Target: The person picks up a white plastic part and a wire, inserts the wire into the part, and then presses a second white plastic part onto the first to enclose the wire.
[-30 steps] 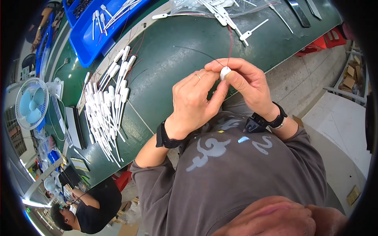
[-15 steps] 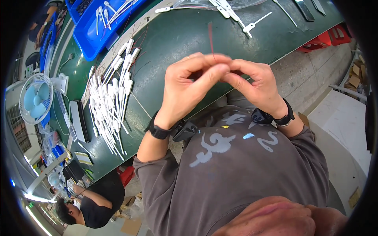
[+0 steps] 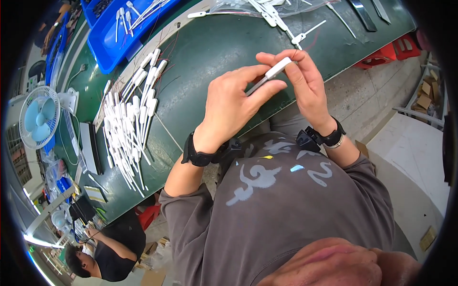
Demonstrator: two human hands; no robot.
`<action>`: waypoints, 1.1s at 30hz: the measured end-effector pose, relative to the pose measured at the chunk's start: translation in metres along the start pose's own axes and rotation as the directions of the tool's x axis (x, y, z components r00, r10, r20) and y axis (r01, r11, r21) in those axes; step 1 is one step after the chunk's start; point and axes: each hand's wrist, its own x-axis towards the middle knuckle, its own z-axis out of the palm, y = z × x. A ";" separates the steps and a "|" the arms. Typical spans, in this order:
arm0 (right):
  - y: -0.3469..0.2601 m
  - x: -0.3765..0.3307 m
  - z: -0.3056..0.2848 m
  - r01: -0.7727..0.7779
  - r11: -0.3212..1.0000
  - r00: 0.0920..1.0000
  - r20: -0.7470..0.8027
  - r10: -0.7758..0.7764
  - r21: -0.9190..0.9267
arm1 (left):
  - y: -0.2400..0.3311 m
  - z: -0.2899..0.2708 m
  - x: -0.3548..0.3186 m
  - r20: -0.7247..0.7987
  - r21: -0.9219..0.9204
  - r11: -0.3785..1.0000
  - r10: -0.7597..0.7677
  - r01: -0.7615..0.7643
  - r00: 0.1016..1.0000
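Over the near edge of the green workbench, both hands hold one white plastic piece [image 3: 278, 68] with a wider flat head and a thin stem. Its stem end runs between the thumb and fingers of my left hand [image 3: 237, 97]. The head is pinched by my right hand [image 3: 307, 86], thumb below and fingers curled at the tip. A thin reddish wire [image 3: 312, 44] shows just beyond the right fingers; the fingers hide where it joins. To the left lies a pile of similar white pieces [image 3: 129, 128], several with thin dark and red wires.
A blue tray [image 3: 106, 50] with more white pieces stands at the far left. Beyond my hands lies a clear plastic bag [image 3: 229, 6] beside loose white pieces. Left of the pile are a dark bar [image 3: 90, 148] and a fan [image 3: 39, 117]. Another person [image 3: 114, 250] sits at lower left.
My hands have moved apart slightly and turned, bringing the white piece's head into sight between them. The red wire that stood up above my fingers now trails beyond my right hand.
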 end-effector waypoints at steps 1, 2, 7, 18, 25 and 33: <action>0.000 -0.002 0.003 0.030 0.998 1.000 0.011 -0.029 -0.051 | 0.003 -0.001 0.000 0.049 0.165 0.983 0.080 -0.087 0.996; 0.000 -0.003 0.005 0.062 0.993 0.998 0.023 -0.060 -0.102 | 0.003 -0.001 0.000 0.047 0.165 0.983 0.074 -0.081 0.996; -0.006 0.000 -0.018 0.266 0.851 0.949 0.279 -0.148 -0.453 | -0.001 -0.001 -0.004 -0.028 0.273 0.935 0.241 -0.225 0.970; 0.025 0.005 -0.043 -0.151 0.891 0.969 -0.116 0.220 0.429 | 0.001 -0.048 0.008 -0.438 0.588 0.778 0.536 -0.221 0.722; 0.009 0.006 -0.008 -0.410 0.552 0.830 0.047 0.555 0.725 | -0.009 -0.007 -0.014 -0.088 -0.121 0.934 -0.346 0.335 0.934; 0.015 -0.006 -0.006 -0.664 0.414 0.707 0.343 0.619 0.623 | -0.026 0.014 0.000 0.055 -0.595 0.711 -0.429 0.374 0.902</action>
